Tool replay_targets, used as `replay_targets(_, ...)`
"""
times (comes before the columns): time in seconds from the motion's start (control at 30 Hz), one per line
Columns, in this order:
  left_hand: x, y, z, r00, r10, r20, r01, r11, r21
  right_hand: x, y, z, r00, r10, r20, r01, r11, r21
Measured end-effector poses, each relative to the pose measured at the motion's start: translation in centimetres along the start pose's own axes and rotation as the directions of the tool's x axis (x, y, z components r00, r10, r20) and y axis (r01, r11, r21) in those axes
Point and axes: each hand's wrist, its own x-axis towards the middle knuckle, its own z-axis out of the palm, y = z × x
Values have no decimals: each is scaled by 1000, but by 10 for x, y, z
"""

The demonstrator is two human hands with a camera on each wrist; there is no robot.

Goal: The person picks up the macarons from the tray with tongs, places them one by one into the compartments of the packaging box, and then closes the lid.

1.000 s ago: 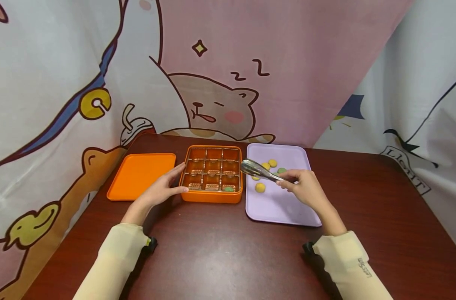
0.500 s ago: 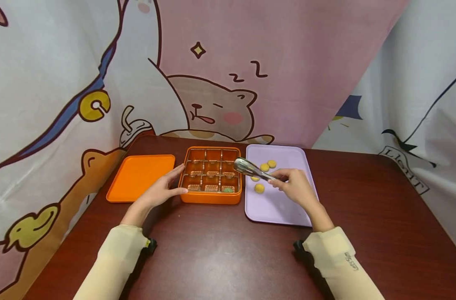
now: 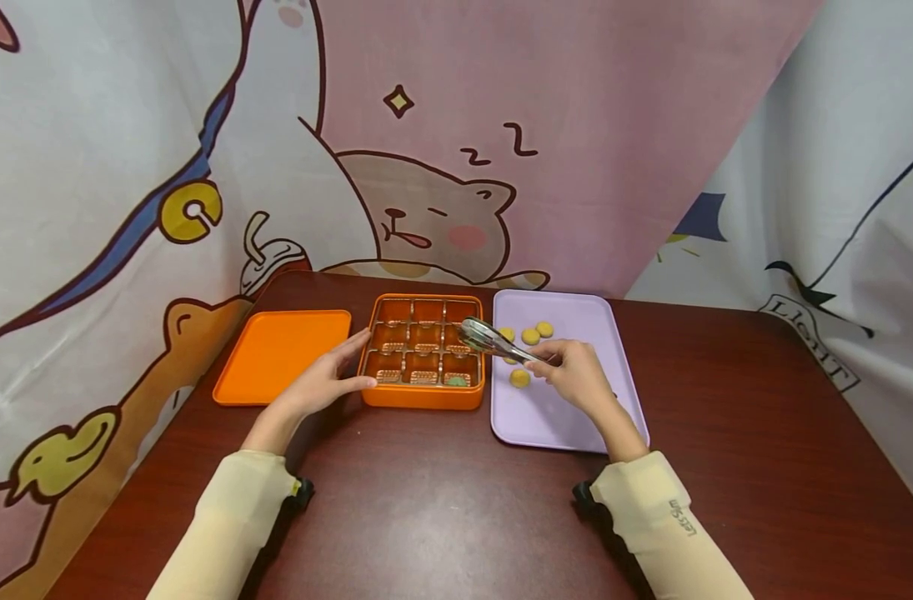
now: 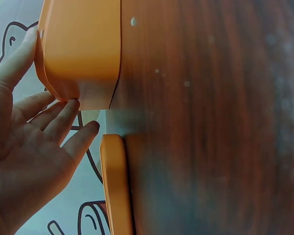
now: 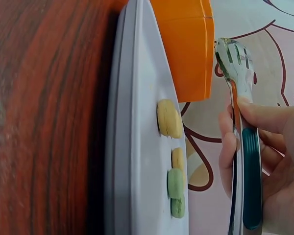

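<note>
An orange box (image 3: 423,395) with a clear divided insert stands mid-table; a green macaron (image 3: 458,380) sits in its front right compartment. My left hand (image 3: 323,380) touches the box's left side with extended fingers, its thumb at the front left corner. My right hand (image 3: 576,377) grips metal serving tongs (image 3: 494,340) with a dark green handle inlay (image 5: 252,178). The tongs' head hangs over the box's right edge, near the middle row. Whether anything lies between the tips, I cannot tell. Yellow macarons (image 3: 519,378) lie on the lilac tray (image 3: 554,425); green macarons (image 5: 175,183) show there in the right wrist view.
Left of the box lies a flat orange lid (image 3: 283,354). The lilac tray stands close by the box's right side. A cartoon-printed curtain (image 3: 576,150) hangs behind the dark wooden table (image 3: 441,517).
My right hand has moved left with the tongs, bringing their head from the gap beside the tray to over the box's right edge. My left hand stays put.
</note>
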Motion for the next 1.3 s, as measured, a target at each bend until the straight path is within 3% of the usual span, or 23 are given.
replay_targets(0.67,1,-1,0,1000,-1,-2,1,1000,0,4,-5,4,999,34,-16,-34,999,-42)
replay_targets(1.3,-1,-1,0,1000,12,8,-12,1000,12,1,-1,3,999,-24,-39,20,996,-83)
